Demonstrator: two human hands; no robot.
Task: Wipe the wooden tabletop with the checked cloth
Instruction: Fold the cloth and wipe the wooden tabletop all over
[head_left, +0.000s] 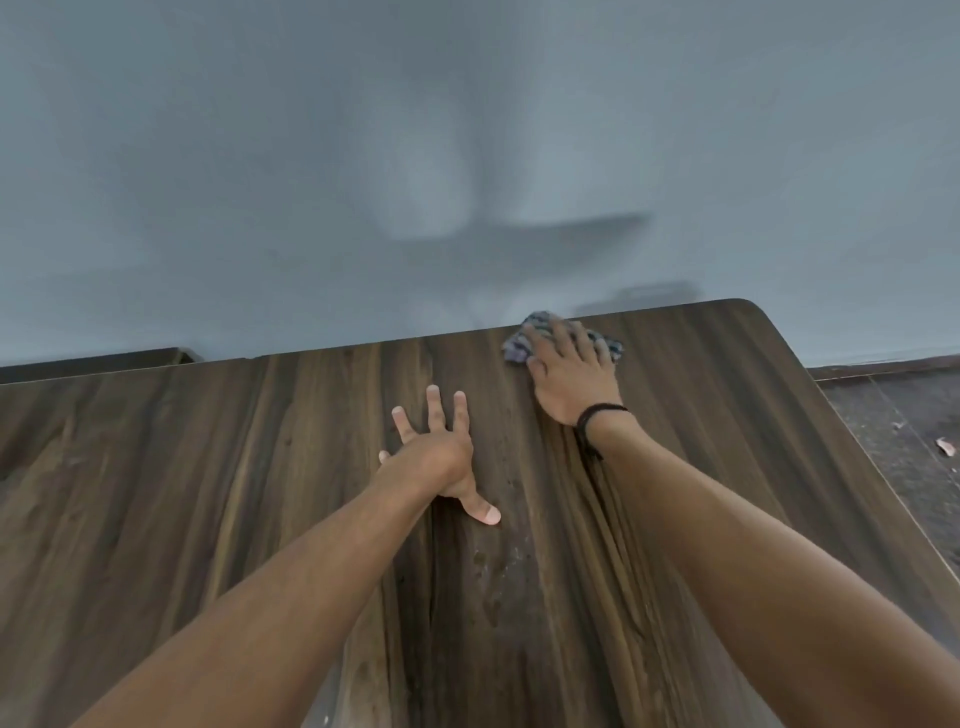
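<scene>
Head view, wide-angle, looking down. Wooden table (234, 493) fills the lower half of the frame: dark brown laminate with streaky lengthwise grain, a rounded far-right corner and a thin pale edge band down the right side. Its left and near edges are cut off by the frame. Faint smudges and spots (493, 587) show on the surface at lower centre; dust or wet, cannot tell.

Checked cloth (514, 349) lies at the far edge of the table, right of centre and close to the rounded corner. It is small and crumpled, soft woven fabric in a blue-grey and white check. Most of it is hidden under the right hand (571, 376), with only bits poking out left, right and at the top, so the pattern is hard to read. Right fingers (563, 332) are straight, slightly spread, and press flat on the cloth. Black cord band (597, 415) sits on that wrist.

Left hand (436, 457) is at frame centre, on bare wood, well apart from the cloth. Its fingers (434, 405) are spread wide, tips on the table, with the thumb out toward the lower right.

Plain grey-blue wall (208, 156) fills the upper half, matte, with soft blurred shadows at centre. Dark skirting strip (93, 366) at left. Rough dark floor (893, 415) at right, with a small pale scrap (944, 446) that is too small to identify.
</scene>
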